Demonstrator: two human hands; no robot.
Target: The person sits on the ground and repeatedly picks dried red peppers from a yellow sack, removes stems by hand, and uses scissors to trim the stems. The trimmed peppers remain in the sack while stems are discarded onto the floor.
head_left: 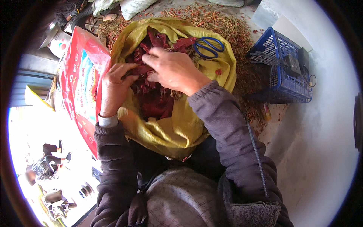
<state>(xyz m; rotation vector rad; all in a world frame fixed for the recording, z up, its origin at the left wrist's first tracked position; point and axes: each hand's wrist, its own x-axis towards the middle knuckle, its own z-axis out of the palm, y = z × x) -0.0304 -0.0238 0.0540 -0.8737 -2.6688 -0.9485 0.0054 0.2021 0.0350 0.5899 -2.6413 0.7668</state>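
An open yellow woven sack (190, 129) full of dried red chili peppers (156, 105) stands between my knees. Over its left side, my left hand (116, 85) has thumb and fingers around a dark red pepper (140, 69). My right hand (173, 68) reaches in from the right above the peppers, its fingers slightly blurred; whether it pinches anything is hidden. Blue-handled scissors (209, 47) lie on the sack's far right part, their blades out of sight. A single red bit rests on the yellow fabric beneath them.
A red and white printed plastic bag (82, 85) stands close on the left. Stems and red scraps (227, 25) cover the floor beyond the sack. A blue plastic crate (292, 88) with dark objects is at right, near the wall. Other people are at upper left and outside, lower left.
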